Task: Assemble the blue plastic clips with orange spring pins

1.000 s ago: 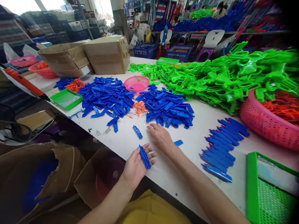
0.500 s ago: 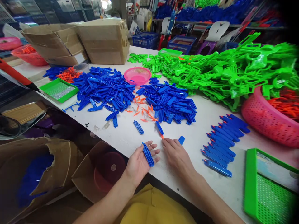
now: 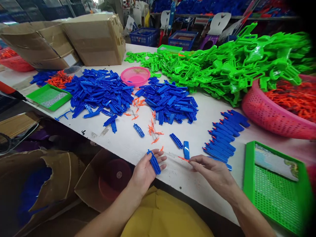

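Observation:
My left hand (image 3: pixel 142 172) is palm up near the table's front edge, its thumb over a ribbed blue plastic shell half (image 3: pixel 154 163) lying across the fingers. To the right, my right hand (image 3: pixel 213 171) pinches a small orange plastic piece (image 3: pixel 183 159) between thumb and fingertips. A thin coil spring (image 3: pixel 171 154) stretches left from that piece toward another orange bit (image 3: pixel 162 148) by my left fingertips. Between and beyond the hands lie a ribbed blue shell half (image 3: pixel 176 141) and a smooth blue one (image 3: pixel 186 150).
Piles of blue shells (image 3: pixel 101 90) and green plastic toy frames (image 3: pixel 217 69) cover the table's far part. Finished-looking blue pieces with orange tips (image 3: pixel 222 138) lie in a row at right. Beside them are a green tray (image 3: pixel 249 177) and a pink basket (image 3: pixel 261 113). Cardboard boxes (image 3: pixel 96 39) stand behind.
My right hand has moved right, drawing the orange piece with its spring along. The ribbed blue shell half near it has shifted right. My left hand keeps its hold; the view has turned slightly.

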Motion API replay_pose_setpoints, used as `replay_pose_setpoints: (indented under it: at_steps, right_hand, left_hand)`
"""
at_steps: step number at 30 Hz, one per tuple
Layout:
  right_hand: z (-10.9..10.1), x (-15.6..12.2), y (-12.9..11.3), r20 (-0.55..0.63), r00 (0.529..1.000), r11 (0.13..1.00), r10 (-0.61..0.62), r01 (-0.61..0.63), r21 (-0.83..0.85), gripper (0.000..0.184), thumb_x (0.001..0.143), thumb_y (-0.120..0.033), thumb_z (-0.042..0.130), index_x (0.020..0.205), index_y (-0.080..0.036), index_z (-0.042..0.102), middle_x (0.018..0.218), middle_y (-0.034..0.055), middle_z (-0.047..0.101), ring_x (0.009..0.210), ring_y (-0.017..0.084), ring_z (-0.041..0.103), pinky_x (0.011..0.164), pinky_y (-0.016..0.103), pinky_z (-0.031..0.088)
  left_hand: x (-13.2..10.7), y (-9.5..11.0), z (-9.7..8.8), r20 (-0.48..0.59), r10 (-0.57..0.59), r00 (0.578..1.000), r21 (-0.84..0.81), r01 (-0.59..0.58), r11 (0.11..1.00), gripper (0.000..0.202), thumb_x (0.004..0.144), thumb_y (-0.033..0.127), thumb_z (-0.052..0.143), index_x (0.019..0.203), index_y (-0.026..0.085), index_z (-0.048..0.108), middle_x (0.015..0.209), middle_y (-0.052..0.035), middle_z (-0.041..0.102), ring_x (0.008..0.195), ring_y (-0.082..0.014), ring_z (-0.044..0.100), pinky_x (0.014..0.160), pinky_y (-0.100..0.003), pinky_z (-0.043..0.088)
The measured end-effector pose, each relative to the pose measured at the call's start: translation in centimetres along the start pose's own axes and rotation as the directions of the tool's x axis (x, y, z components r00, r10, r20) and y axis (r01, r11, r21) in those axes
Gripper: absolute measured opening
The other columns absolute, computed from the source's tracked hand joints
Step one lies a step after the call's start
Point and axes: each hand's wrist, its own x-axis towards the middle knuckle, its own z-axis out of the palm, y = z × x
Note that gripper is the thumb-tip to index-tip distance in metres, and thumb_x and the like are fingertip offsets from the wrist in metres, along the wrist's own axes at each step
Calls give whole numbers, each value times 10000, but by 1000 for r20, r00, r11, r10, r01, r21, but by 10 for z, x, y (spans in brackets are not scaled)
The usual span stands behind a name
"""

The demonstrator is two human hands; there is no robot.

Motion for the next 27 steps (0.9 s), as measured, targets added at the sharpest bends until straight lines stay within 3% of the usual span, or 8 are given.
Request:
replay_pose_setpoints:
  at_steps: [3,8,11,15,18,22,25,27]
  right_hand:
    - [-7,-7,3,-17,1000,1000,24,-23,21,372,790,-581,639,778,-214,702,687,25,687,605,175,634,571,287,525]
    - [-7,-11,8,-116,991,991,-60,46,-127,328,862,-532,574,830,-225,684,797,33,705,658,170,630,617,292,523]
    - [-22,-15,14,-107,991,983,-84,65,-171,307,901,-501,532,918,-237,689,850,37,709,679,173,638,631,300,525]
    - [-47,-20,20,118,983,920,-141,174,-351,273,950,-418,469,920,-264,691,912,45,709,803,201,659,699,323,529]
    - [-50,-17,16,250,950,868,-186,278,-411,287,981,-349,413,923,-261,680,937,47,692,871,199,653,766,334,533]
    - [-43,-14,10,72,952,836,-297,295,-463,262,988,-319,409,1080,-245,643,1093,70,677,1025,205,642,891,357,511]
    - [-35,-26,15,-101,967,872,-236,164,-461,208,975,-365,477,1033,-242,634,1004,49,696,901,192,656,801,330,513]
    - [-25,-40,23,-141,973,891,-180,101,-443,204,972,-392,496,974,-237,628,942,43,693,832,188,643,744,321,503]
  left_hand:
    - [-3,-2,-1,9,21,1000,50,-22,999,188,877,265,640,1019,149,680,1126,-119,688,1012,-246,670,845,-385,533]
    - [-5,-8,6,40,38,998,134,-43,990,209,851,288,680,1006,150,685,1191,-137,676,1103,-277,640,850,-371,527]
    - [-5,-9,9,50,74,996,166,-81,983,212,861,313,675,1007,160,689,1236,-132,658,1188,-293,598,869,-373,524]
    - [-4,-3,11,50,118,992,184,-125,975,206,872,310,665,1016,166,691,1260,-128,654,1263,-297,552,903,-372,516]
    - [-6,0,16,57,113,992,152,-120,981,210,866,307,677,1023,168,687,1257,-121,660,1264,-294,558,931,-384,507]
    - [-15,-13,22,88,15,996,109,-25,994,231,865,330,682,1033,173,676,1228,-118,677,1227,-292,589,954,-402,495]
    - [-22,-32,20,70,-97,993,111,88,990,216,863,338,681,1000,171,671,1195,-126,689,1211,-297,601,954,-404,486]
    - [-25,-43,17,50,-142,989,112,135,984,204,863,335,679,979,167,669,1171,-131,697,1202,-300,606,935,-398,489]
